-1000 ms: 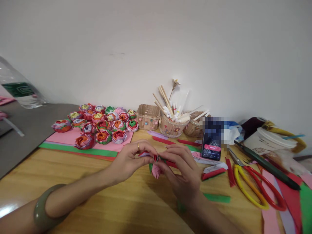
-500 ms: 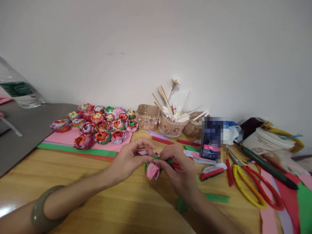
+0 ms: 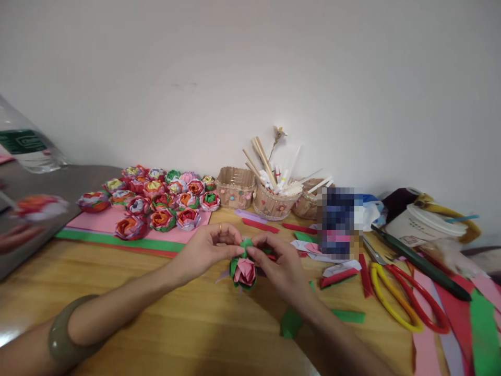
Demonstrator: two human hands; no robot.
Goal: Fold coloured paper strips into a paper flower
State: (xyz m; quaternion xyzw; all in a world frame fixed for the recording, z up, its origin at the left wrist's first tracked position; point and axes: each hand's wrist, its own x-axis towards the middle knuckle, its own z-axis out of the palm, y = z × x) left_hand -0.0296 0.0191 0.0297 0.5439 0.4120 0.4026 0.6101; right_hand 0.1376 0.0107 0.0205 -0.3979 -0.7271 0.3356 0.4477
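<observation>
Just above the wooden table (image 3: 156,324), a folded paper flower (image 3: 245,271) with pink inner petals and green outer ones hangs between my two hands. My left hand (image 3: 213,249) pinches its green upper part from the left, with thumb and fingertips together. From the right my right hand (image 3: 278,261) pinches the same green part, its thumb near the left one. A ring and a bangle are on the left side. The underside of the flower is hidden.
Finished paper flowers (image 3: 163,201) cover pink sheets at the back left. Decorated baskets (image 3: 235,188) stand along the wall. Scissors (image 3: 395,297), a white tub (image 3: 425,225) and paper strips lie on the right. Another person's hand (image 3: 18,237) is near a blurred flower (image 3: 41,207).
The flower has turned so its pink centre and green top show more. Another person's hand and a blurred orange and white flower have come in at the left edge.
</observation>
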